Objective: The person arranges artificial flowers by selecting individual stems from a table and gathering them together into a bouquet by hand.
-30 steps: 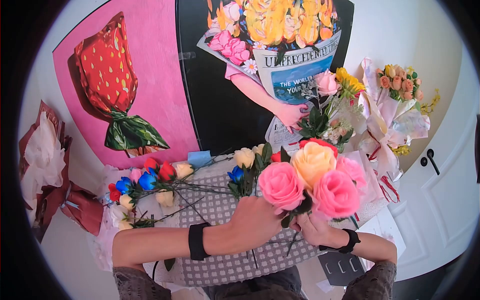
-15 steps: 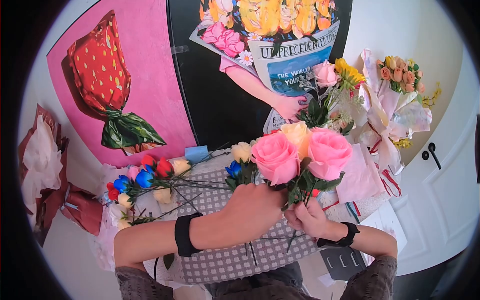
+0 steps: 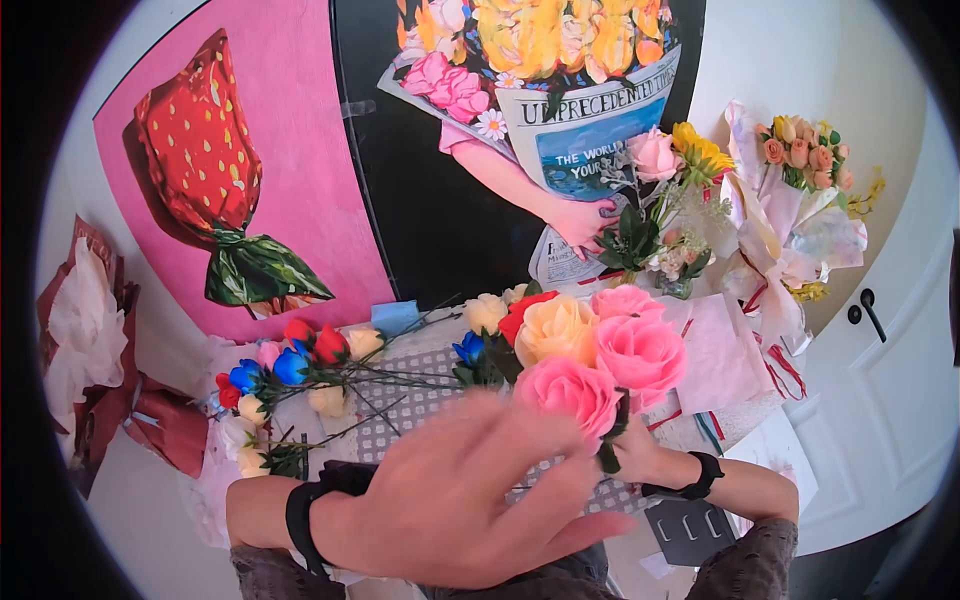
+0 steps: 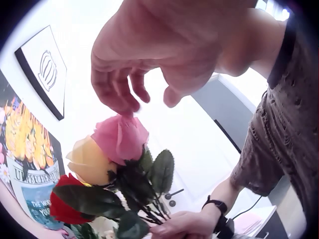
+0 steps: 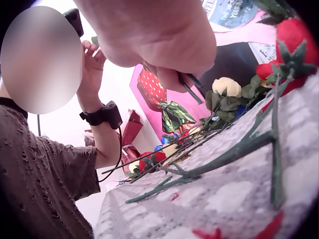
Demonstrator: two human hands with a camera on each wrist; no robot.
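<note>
My right hand (image 4: 182, 224) grips the stems of a bunch of artificial roses. The bunch has pink roses (image 3: 642, 358), a peach rose (image 3: 556, 331) and a red rose (image 4: 71, 199), with dark green leaves (image 4: 163, 172) below the heads. In the right wrist view, cut stem ends (image 5: 192, 88) stick out under the right hand. My left hand (image 3: 475, 495), blurred in the head view, is raised in front of the bunch with its fingers spread and holds nothing. From the left wrist, its fingertips show right at the top pink rose.
Loose blue roses (image 3: 291, 366), with red and cream ones, lie at the left of the checked cloth (image 3: 420, 370). A bare branching stem (image 5: 229, 154) lies below the right hand. Wrapped bouquets (image 3: 790, 225) and pink paper (image 3: 715, 350) are at the right, near a white door (image 3: 880, 430).
My left hand has come off the stems and moved up towards the head camera, its fingers spreading. The rose bunch has tilted and turned in my right hand, which keeps its grip.
</note>
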